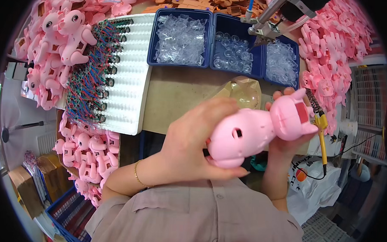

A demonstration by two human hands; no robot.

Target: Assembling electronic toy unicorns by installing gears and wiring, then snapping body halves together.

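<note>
Both my hands hold one pink plastic toy animal body (248, 133) close to my chest, above the table's near edge. My left hand (197, 136) wraps its rounded rear end, thumb underneath. My right hand (282, 145) supports the head end from below and behind, fingertips showing above it. The head's open square cavity (301, 113) faces up and right. A yellow-handled soldering iron (322, 125) with a coiled spring rest stands just right of the toy's head.
A white tray (129, 76) holds rows of small wired circuit parts. Three blue bins (213, 40) of clear plastic pieces sit at the back. Pink toy bodies pile at left (64, 35), lower left (88, 153) and right (332, 49). A metal fixture (269, 21) hangs over the bins.
</note>
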